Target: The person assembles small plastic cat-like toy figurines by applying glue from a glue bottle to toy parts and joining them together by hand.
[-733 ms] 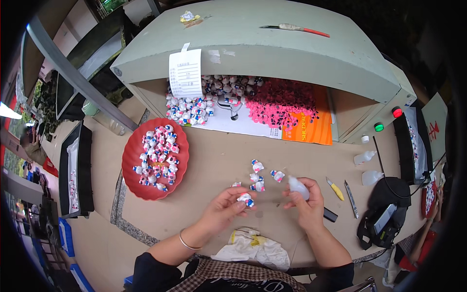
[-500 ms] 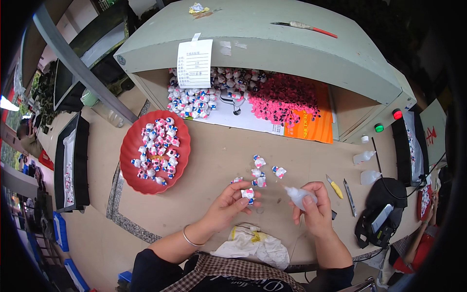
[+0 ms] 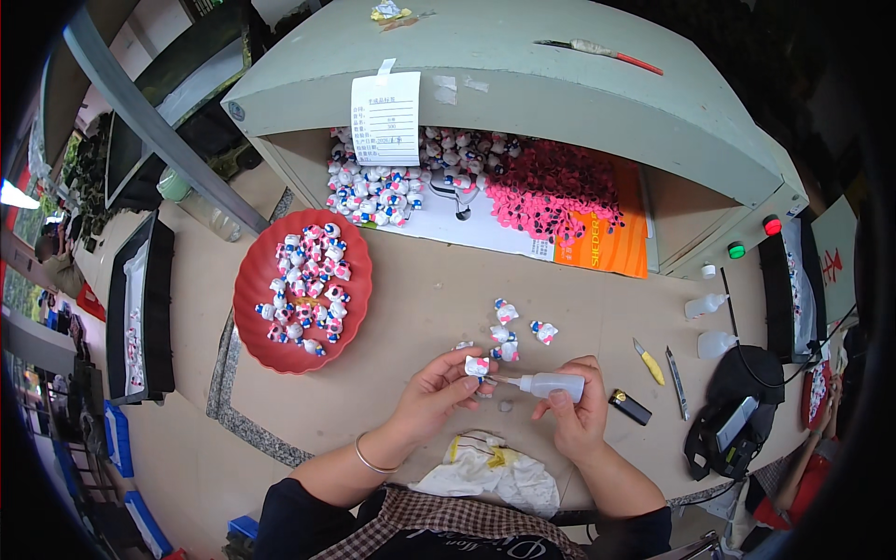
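Note:
Between the thumb and fingers of my left hand (image 3: pixel 436 390) is a small white cat-shaped figurine (image 3: pixel 477 366) with pink and blue parts. My right hand (image 3: pixel 581 417) grips a translucent squeeze bottle (image 3: pixel 553 385), tilted so its thin nozzle points left. The nozzle tip is at the lower side of the figurine; whether they touch I cannot tell. Just beyond my hands lie several similar loose figurines (image 3: pixel 504 336) on the table. A red scalloped bowl (image 3: pixel 254 322) to the left holds many more of them.
A stained white cloth (image 3: pixel 485 474) lies near me. On the right are a black lighter (image 3: pixel 630 407), a yellow-handled knife (image 3: pixel 649 361), a metal craft knife (image 3: pixel 677 383), bottles (image 3: pixel 706 305) and a black bag (image 3: pixel 737 411). Behind, a grey-green shelf (image 3: pixel 523 93) covers piled figurines and pink pieces (image 3: pixel 551 191).
My right hand has moved left and turned the squeeze bottle, bringing its nozzle to the figurine. The lighter shows more fully. The whole view has shifted slightly.

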A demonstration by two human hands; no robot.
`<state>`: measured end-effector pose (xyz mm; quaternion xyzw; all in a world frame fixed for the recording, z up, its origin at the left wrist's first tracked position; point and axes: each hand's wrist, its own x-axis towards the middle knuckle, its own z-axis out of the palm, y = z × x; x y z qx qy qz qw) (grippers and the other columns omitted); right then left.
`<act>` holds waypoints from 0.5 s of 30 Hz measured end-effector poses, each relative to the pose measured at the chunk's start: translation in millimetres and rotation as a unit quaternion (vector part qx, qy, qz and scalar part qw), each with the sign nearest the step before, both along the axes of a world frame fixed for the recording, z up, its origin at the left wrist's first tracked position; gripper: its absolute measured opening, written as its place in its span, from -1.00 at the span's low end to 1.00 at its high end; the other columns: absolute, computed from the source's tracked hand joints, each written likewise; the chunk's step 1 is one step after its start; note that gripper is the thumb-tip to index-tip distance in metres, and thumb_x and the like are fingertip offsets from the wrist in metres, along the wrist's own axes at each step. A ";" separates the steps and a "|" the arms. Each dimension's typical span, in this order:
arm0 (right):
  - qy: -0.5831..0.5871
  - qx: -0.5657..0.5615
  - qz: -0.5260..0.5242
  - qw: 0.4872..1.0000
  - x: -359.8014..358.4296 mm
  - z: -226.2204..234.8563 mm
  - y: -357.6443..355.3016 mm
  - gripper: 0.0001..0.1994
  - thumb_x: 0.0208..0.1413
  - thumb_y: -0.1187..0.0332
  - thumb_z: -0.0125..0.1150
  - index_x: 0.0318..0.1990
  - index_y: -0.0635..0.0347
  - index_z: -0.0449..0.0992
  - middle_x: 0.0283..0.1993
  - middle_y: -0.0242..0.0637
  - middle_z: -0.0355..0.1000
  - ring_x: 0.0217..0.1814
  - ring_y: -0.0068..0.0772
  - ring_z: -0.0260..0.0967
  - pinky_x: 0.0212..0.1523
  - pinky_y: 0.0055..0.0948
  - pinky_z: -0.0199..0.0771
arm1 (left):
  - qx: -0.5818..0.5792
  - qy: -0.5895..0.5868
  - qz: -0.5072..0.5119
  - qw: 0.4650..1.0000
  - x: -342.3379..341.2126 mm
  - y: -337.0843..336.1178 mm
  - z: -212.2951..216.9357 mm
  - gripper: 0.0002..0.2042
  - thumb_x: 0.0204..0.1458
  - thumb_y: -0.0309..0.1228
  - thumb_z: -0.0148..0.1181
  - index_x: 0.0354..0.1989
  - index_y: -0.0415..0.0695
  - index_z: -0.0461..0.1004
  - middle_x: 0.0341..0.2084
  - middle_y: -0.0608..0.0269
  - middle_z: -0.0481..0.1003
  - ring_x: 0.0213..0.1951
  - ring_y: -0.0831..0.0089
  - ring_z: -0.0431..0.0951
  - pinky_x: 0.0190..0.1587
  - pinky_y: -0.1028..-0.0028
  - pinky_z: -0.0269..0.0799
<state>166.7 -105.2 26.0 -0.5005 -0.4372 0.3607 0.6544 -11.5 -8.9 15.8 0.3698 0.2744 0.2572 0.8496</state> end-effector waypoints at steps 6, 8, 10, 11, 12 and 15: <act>-0.043 0.027 -0.010 0.999 -3.1 -1.9 1.8 -0.80 0.07 0.42 -0.04 -0.22 0.35 0.18 -0.24 -0.20 0.04 -0.43 -0.49 0.28 -0.59 -0.60 0.45 | 0.000 0.015 -0.008 1.000 -0.3 1.2 2.6 -0.64 0.04 -0.52 -0.06 0.05 -0.04 0.22 -0.09 0.24 0.37 -0.20 0.55 0.44 -0.28 0.63 0.35; -0.050 0.030 -0.008 0.998 -3.4 -3.3 2.3 -0.81 0.06 0.44 -0.04 -0.23 0.36 0.17 -0.25 -0.19 0.04 -0.49 -0.50 0.28 -0.61 -0.60 0.44 | 0.000 0.020 -0.010 1.000 -0.3 1.1 2.9 -0.64 0.04 -0.51 -0.06 0.05 -0.04 0.22 -0.09 0.24 0.37 -0.20 0.55 0.44 -0.28 0.63 0.35; -0.058 0.029 -0.008 0.998 -2.9 -4.2 3.2 -0.81 0.06 0.45 -0.04 -0.23 0.36 0.17 -0.25 -0.19 0.05 -0.50 -0.50 0.29 -0.61 -0.60 0.43 | 0.000 0.024 -0.012 1.000 0.2 1.4 2.3 -0.64 0.03 -0.51 -0.05 0.05 -0.03 0.22 -0.09 0.25 0.37 -0.21 0.55 0.44 -0.28 0.63 0.35; -0.066 0.028 -0.006 0.997 -2.8 -4.3 3.5 -0.82 0.06 0.45 -0.05 -0.23 0.36 0.17 -0.26 -0.18 0.05 -0.52 -0.50 0.29 -0.62 -0.61 0.42 | 0.003 0.024 -0.013 1.000 0.1 1.5 2.2 -0.64 0.03 -0.51 -0.05 0.05 -0.03 0.22 -0.09 0.25 0.37 -0.21 0.55 0.44 -0.28 0.63 0.35; -0.066 0.028 -0.006 0.997 -2.6 -4.4 3.6 -0.82 0.06 0.45 -0.05 -0.23 0.36 0.17 -0.26 -0.18 0.05 -0.52 -0.50 0.29 -0.62 -0.61 0.42 | 0.006 0.023 -0.014 1.000 0.1 1.5 2.2 -0.64 0.03 -0.51 -0.05 0.05 -0.03 0.22 -0.09 0.25 0.37 -0.21 0.56 0.44 -0.28 0.63 0.35; -0.071 0.028 -0.010 0.997 -2.0 -4.6 3.4 -0.82 0.06 0.47 -0.05 -0.23 0.36 0.17 -0.26 -0.18 0.05 -0.55 -0.50 0.29 -0.62 -0.61 0.41 | 0.007 0.026 -0.014 1.000 0.2 0.7 2.2 -0.64 0.03 -0.51 -0.04 0.05 -0.03 0.22 -0.09 0.25 0.37 -0.22 0.56 0.44 -0.28 0.63 0.35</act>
